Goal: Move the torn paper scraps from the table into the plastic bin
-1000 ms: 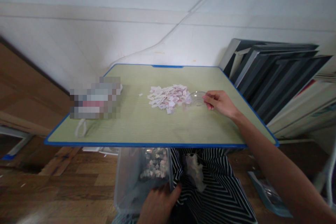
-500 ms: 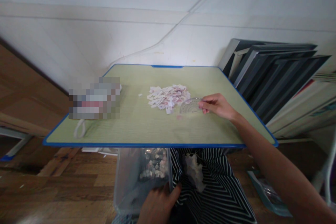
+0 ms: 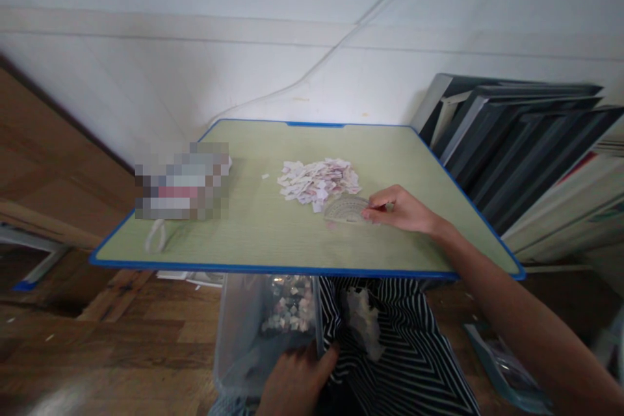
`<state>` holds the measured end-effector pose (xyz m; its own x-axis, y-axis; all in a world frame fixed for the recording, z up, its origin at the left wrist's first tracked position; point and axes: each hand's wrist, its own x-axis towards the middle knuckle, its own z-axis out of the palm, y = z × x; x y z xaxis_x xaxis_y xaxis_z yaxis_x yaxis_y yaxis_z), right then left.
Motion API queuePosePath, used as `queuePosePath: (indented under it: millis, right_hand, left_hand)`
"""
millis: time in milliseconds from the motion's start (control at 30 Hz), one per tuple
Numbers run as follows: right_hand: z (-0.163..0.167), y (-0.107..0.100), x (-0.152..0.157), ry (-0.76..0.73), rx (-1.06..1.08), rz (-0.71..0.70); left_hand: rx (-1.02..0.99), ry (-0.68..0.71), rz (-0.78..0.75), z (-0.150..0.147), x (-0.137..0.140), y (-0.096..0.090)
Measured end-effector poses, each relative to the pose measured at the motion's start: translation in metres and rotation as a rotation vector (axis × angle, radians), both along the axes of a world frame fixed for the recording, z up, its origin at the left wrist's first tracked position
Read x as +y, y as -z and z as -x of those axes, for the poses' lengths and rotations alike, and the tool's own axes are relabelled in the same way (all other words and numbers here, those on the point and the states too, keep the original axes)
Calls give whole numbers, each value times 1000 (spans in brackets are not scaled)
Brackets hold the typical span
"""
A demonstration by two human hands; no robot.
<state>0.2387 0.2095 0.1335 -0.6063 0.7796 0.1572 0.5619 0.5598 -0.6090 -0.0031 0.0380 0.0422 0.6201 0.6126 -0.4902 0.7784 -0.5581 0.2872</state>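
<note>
My right hand pinches the right end of a clear half-round protractor above the pale green tabletop. The protractor is at the near right edge of a heap of small white and pinkish paper scraps. A small pink scrap lies just in front of it. Below the table, my left hand is closed over the right rim of a translucent plastic bin; part of its fingers is hidden inside. Many small pale pieces lie in the bin.
A blurred-out item with a white strap rests on the table's left. Dark flat panels lean at the right. Torn whitish material lies on striped cloth. A teal-edged tray sits on the floor.
My right hand has brought the protractor leftward and a little nearer to me, and it looks flatter now. My left hand stays at the bin's rim. The whole view has shifted slightly.
</note>
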Motion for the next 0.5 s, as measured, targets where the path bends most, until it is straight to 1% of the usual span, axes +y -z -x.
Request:
queuePosePath:
  millis: [133, 300, 400, 500]
  right_hand:
    - [12, 4, -2, -135, 45, -65]
    - [32, 2, -7, -220, 78, -85]
    - [37, 1, -8, -224, 94, -81]
    - [36, 1, -8, -164, 114, -99]
  left_hand:
    - [-19, 0, -1, 0, 0, 1]
    - [-33, -11, -21, 1, -1, 3]
    - [-50, -17, -33, 1, -2, 5]
    - [-82, -23, -54, 2, -3, 6]
